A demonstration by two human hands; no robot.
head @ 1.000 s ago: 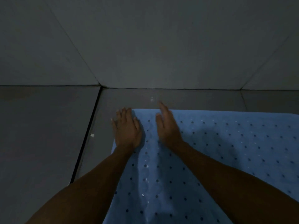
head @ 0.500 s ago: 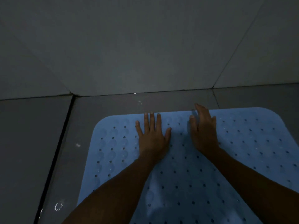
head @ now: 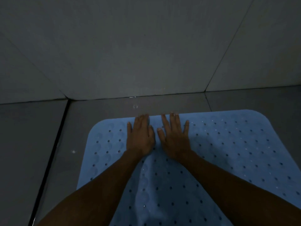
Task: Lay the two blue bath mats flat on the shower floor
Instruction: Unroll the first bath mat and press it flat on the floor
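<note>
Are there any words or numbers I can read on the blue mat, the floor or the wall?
None. The mat shows only round holes and bumps, no letters. The floor and wall are plain tiles. The left hand and right hand lie flat on the mat and may hide a little of it.

Light blue bath mat point(head: 228, 152) — dotted with dark holes (regular rows) — on grey floor tiles point(head: 29, 144).

Dim, bluish cast, soft grainy detail
</note>
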